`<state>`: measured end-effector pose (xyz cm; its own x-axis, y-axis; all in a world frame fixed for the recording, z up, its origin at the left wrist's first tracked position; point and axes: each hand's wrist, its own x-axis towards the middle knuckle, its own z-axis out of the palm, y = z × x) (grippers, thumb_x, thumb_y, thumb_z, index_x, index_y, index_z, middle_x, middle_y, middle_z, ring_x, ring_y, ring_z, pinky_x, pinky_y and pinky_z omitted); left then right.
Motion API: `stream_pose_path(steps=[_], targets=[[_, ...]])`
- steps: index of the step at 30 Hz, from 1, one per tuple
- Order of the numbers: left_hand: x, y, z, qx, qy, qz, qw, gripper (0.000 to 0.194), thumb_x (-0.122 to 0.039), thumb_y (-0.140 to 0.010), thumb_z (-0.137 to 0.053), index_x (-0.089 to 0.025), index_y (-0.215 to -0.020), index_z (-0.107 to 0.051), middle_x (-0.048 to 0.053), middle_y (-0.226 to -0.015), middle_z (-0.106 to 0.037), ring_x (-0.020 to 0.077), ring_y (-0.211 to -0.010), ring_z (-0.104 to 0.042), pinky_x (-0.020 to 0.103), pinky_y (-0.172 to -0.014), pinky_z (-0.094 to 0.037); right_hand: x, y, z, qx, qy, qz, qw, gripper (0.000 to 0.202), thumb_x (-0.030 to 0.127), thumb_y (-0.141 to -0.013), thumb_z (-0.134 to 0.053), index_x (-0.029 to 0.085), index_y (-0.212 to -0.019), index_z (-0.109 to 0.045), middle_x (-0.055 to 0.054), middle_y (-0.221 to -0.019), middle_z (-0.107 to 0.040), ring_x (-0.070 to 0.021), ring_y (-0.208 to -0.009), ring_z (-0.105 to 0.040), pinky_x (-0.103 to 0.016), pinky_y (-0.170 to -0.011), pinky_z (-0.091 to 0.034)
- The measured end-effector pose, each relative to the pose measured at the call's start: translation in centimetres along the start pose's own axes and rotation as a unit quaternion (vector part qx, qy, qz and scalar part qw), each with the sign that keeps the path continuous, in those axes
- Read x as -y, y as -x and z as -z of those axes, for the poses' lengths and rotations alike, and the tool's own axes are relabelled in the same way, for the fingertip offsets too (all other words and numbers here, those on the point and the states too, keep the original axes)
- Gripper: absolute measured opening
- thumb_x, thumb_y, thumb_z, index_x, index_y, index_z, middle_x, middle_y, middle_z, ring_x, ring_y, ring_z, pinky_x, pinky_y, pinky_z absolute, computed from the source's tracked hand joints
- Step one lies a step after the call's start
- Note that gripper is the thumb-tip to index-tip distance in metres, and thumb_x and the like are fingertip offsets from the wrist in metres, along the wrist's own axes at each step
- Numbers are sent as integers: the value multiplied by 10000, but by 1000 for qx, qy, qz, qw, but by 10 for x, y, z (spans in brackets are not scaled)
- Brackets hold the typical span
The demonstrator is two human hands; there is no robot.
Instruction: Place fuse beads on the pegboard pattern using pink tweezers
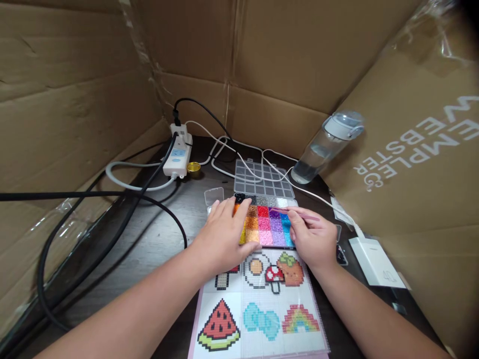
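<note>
Brown cardboard panels [284,55] stand around the far, left and right sides of a dark wood-grain table [160,234]. At the near edge lies a pixel-pattern sheet [228,351] showing a watermelon slice, bow, rainbow and mushroom. Directly beyond it sits the compartmented bead case [275,246], open, its colours sorted into rows. A clear gridded lid [264,187] lies just past the case, with a water bottle [312,154] to its far right and a white power strip [177,157] at far left.

The left hand [224,234] spreads over the left part of the case, thumb well apart from the fingers, seemingly bracing it and gripping nothing else. The right hand [316,232] has its fingers closed in a pinch around pink tweezers [305,215], whose tips reach left, to about where the red beads [263,213] meet the purple beads [275,214]. Whether the tips hold a bead I cannot tell.

The step in hand looks like picking out a single bead; the next move would call for a light squeeze of the tweezers, with the case kept steady
</note>
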<state>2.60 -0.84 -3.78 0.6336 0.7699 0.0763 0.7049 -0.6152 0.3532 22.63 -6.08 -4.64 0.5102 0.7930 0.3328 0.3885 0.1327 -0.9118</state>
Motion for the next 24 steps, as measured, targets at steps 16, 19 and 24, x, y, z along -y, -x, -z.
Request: stream_pose_path(steps=[16, 19, 24], targets=[[1, -1, -2, -8, 12, 1, 1000, 923, -569, -811, -674, -131, -1529, -293, 259, -1534, -398, 394, -1476, -303, 608, -1209, -190, -6, 1, -8, 6, 28, -7, 1000, 174, 323, -803, -710, 176, -816, -802, -85, -821, -807, -238, -765, -766, -389, -741, -645], [1, -1, -1, -4, 6, 1, 1000, 931, -576, -817, -666, -120, -1534, -287, 269, -1535, -387, 397, -1478, -297, 607, -1210, -186, -5, 1, -10, 6, 27, -10, 1000, 176, 320, -796, -707, 174, -816, -804, -89, -834, -809, -234, -774, -771, -378, -754, -647], [1, 0, -2, -2, -2, 0, 1000, 932, -590, -824, -651, -124, -1539, -276, 267, -1535, -384, 390, -1480, -295, 600, -1211, -190, -4, 0, -10, 10, 30, -12, 999, 161, 305, -794, -706, 176, -803, -800, -89, -840, -811, -235, -783, -774, -375, -758, -647]])
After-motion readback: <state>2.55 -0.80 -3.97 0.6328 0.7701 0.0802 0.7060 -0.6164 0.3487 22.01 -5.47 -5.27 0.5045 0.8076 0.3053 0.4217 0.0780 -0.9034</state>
